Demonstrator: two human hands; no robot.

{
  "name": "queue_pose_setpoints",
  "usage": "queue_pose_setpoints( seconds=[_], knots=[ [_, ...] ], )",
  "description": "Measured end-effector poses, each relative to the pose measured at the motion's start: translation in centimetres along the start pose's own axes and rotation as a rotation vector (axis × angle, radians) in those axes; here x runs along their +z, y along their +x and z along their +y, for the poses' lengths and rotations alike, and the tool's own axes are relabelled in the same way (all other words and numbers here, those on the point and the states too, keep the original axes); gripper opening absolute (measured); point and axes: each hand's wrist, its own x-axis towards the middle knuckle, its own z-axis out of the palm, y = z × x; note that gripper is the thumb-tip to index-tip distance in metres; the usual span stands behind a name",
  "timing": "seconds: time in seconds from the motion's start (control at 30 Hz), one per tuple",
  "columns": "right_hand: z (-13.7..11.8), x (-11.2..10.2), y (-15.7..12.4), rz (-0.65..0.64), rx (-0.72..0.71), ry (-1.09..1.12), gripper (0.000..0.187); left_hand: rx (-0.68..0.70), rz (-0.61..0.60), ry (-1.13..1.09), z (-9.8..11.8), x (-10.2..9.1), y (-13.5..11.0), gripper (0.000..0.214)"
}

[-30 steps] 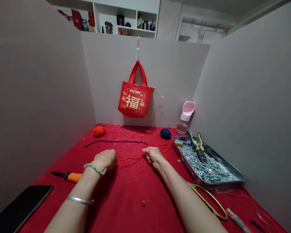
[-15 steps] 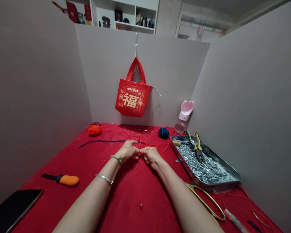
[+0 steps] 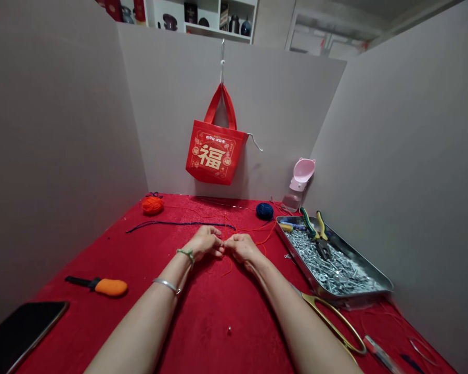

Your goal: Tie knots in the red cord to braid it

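Thin red yarn point(image 3: 249, 230) runs across the red cloth to my two hands, which meet near the middle of the table. My left hand point(image 3: 207, 242), with a green cord and a silver bangle at the wrist, pinches the yarn between thumb and fingers. Close against it, my right hand point(image 3: 239, 246) also has its fingertips closed on the yarn. A loose tail of yarn hangs below the fingers. The exact crossing of the strands is hidden by the fingertips. Just beyond lies a dark blue braided cord point(image 3: 171, 224).
An orange yarn ball point(image 3: 153, 205) and a blue yarn ball point(image 3: 264, 211) sit at the back. On the right are a metal tray point(image 3: 296, 264) of screws with pliers point(image 3: 320, 241), and gold-handled scissors point(image 3: 337, 317). An orange-handled tool point(image 3: 111, 287) and a phone point(image 3: 23, 332) lie left.
The view has shifted slightly. Both hands stay together at the yarn, with only small finger movements.
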Motion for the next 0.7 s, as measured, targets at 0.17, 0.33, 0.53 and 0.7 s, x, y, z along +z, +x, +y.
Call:
queue_pose_setpoints(
  seconds=[0.17,0.33,0.53,0.7],
  knots=[
    [0.0,-0.3,-0.2,-0.035,-0.047,-0.133,0.016,-0.028,0.007,0.018,-0.3,-0.1,0.2,0.024],
    [-0.4,-0.1,-0.6,-0.026,-0.035,-0.177,0.016,-0.049,0.001,-0.025,-0.6,0.2,0.6,0.008],
    [-0.7,-0.3,-0.8,-0.011,-0.062,-0.220,0.013,-0.088,0.031,-0.073,-0.2,0.8,0.5,0.010],
    [-0.8,-0.5,-0.9,-0.002,-0.088,-0.288,0.009,-0.081,0.067,-0.073,-0.3,1.2,0.1,0.017]
  ],
)
